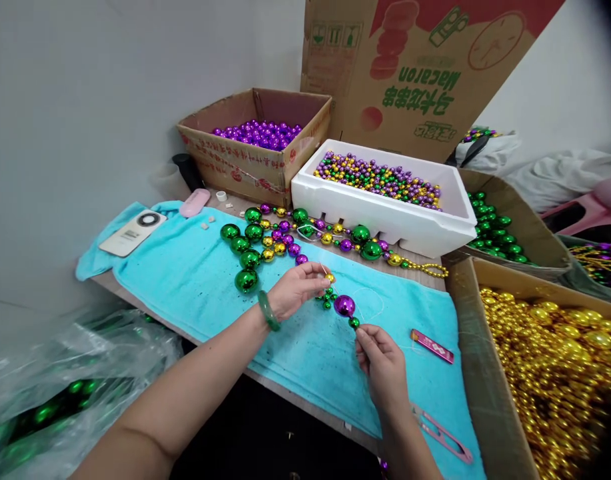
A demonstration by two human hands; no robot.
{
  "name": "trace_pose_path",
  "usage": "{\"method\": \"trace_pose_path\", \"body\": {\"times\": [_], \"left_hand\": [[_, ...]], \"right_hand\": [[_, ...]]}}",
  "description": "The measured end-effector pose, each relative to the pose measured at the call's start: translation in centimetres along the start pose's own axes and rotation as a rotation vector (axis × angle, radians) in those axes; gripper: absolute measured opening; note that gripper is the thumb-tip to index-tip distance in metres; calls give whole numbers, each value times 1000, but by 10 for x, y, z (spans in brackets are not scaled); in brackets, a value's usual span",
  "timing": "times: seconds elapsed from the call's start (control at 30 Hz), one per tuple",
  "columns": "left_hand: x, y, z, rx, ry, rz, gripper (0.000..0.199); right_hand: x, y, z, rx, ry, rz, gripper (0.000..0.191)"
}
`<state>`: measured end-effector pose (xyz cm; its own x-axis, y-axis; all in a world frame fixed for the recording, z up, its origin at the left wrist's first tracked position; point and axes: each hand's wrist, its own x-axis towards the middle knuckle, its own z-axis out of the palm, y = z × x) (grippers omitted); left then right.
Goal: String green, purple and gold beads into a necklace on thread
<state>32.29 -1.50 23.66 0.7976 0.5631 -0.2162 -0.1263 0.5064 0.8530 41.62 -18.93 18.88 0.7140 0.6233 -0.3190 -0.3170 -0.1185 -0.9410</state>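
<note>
My left hand (301, 290), with a green bangle (269, 311) at the wrist, is closed in a pinch beside a gold bead (330, 278) and a thin needle or thread. My right hand (382, 359) pinches the string end at a small green bead (354, 323). A large purple bead (344, 306) hangs between the hands, touching that green bead. Small green beads (327, 300) lie just under my left fingertips. Behind the hands, large green beads (246, 280) and strung purple, gold and green beads (360, 235) rest on the turquoise towel (295, 353).
A white foam box (385, 215) of mixed beads and a carton (245, 170) of purple beads stand behind. Cartons of green and gold beads (555, 373) are at right. A phone (132, 233), pink snips (446, 437) and a small pink packet (432, 347) lie on the towel.
</note>
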Motion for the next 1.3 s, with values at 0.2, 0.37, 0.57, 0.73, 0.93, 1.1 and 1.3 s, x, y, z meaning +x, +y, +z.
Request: {"method": "trace_pose_path", "body": {"times": [0.2,0.37,0.57,0.73,0.93,1.1,1.3], "left_hand": [[-16,19,-35,901,383,389,15],[-35,30,-92,1530,691,229,17],[-51,15,-116,1308,639,-16,47],[-48,17,-104,415,620,51,40],[-44,29,-72,-421,349,-28,13],[-38,24,-56,-468,312,-11,10],[-36,18,-50,-412,283,17,12]], "right_hand": [[2,-1,3,93,12,46,35],[3,1,-7,79,40,28,35],[4,7,-11,24,19,36,36],[-1,8,-6,-32,-15,38,36],[-10,7,5,-139,-97,-25,36],[-11,5,9,-178,-93,-76,36],[-11,2,8,-209,-68,-89,38]]}}
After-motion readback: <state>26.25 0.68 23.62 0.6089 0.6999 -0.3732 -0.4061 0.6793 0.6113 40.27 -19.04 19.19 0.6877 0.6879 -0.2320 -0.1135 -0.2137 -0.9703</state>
